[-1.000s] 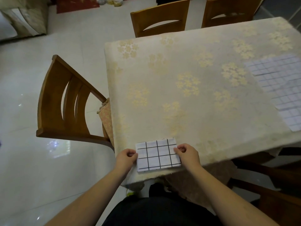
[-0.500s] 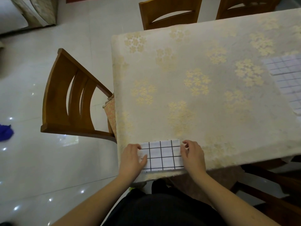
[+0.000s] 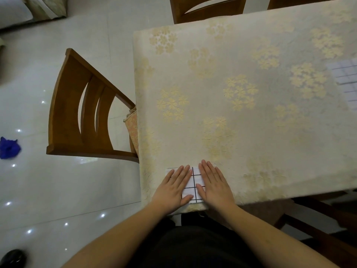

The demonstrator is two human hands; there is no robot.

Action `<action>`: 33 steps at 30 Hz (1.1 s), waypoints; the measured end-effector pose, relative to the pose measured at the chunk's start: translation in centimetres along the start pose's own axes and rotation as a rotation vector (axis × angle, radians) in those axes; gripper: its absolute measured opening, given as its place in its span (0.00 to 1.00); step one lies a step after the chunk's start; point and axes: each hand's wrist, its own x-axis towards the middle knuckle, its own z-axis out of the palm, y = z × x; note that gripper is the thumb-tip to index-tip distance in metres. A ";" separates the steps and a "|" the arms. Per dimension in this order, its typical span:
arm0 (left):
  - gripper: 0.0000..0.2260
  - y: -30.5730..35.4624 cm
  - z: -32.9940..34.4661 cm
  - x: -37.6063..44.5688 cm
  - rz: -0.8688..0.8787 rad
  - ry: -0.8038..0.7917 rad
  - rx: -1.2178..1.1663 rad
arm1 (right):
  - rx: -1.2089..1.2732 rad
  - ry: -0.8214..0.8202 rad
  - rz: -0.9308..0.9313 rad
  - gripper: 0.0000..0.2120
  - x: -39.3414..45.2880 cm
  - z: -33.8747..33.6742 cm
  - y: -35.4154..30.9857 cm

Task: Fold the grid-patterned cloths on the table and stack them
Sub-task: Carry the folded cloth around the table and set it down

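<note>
I press my left hand [image 3: 173, 188] and right hand [image 3: 213, 184] flat, fingers straight, on the folded cloth [image 3: 195, 182] at six o'clock, likely to set its creases; another cloth [image 3: 345, 78] waits at three.

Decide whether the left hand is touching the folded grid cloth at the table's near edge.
Touching. The head view shows the left hand lying flat, fingers straight, on the folded grid cloth, covering its left part.

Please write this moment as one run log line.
left hand: flat on folded cloth | right hand: same | second cloth: unfolded
</note>
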 end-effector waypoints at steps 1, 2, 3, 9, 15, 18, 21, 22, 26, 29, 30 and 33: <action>0.36 -0.2 0.0 -0.1 -0.013 -0.012 -0.002 | 0.004 -0.002 -0.004 0.34 0.0 0.0 0.0; 0.37 -0.4 0.0 -0.2 -0.026 -0.022 -0.006 | 0.007 -0.007 -0.008 0.35 0.0 0.0 0.1; 0.39 -0.7 0.1 -0.4 -0.040 -0.030 -0.009 | 0.008 -0.010 -0.014 0.35 0.0 0.1 0.1; 0.46 -2.5 0.2 -1.3 -0.083 -0.054 0.001 | 0.014 -0.020 -0.028 0.38 0.1 0.0 0.3; 0.53 -2.9 0.1 -1.1 -0.069 -0.128 0.048 | -0.007 -0.023 -0.042 0.39 0.0 0.0 0.3; 0.53 -2.7 -0.4 -1.1 -0.070 -0.156 0.069 | -0.011 -0.038 -0.042 0.40 0.0 -0.3 0.2; 0.54 -2.5 -0.6 -1.0 -0.076 -0.155 0.055 | -0.007 -0.041 -0.050 0.40 0.0 -0.4 0.1; 0.54 -2.5 -0.6 -1.0 -0.078 -0.162 0.057 | -0.004 -0.043 -0.052 0.40 0.1 -0.4 0.1; 0.50 -2.3 -2.3 -1.0 -0.086 -0.216 0.037 | -0.014 -0.059 -0.066 0.40 0.2 -0.5 0.5; 0.40 -1.7 -5.3 -0.6 -0.151 -0.223 -0.061 | -0.011 -0.060 -0.085 0.39 0.5 -1.2 0.5; 0.37 -1.6 -6.2 -0.6 -0.172 -0.182 -0.075 | -0.018 -0.069 -0.076 0.38 0.6 -1.8 0.2; 0.32 -1.8 -8.2 -1.8 -0.234 0.008 -0.060 | -0.047 -0.064 -0.029 0.34 0.9 -4.1 -1.6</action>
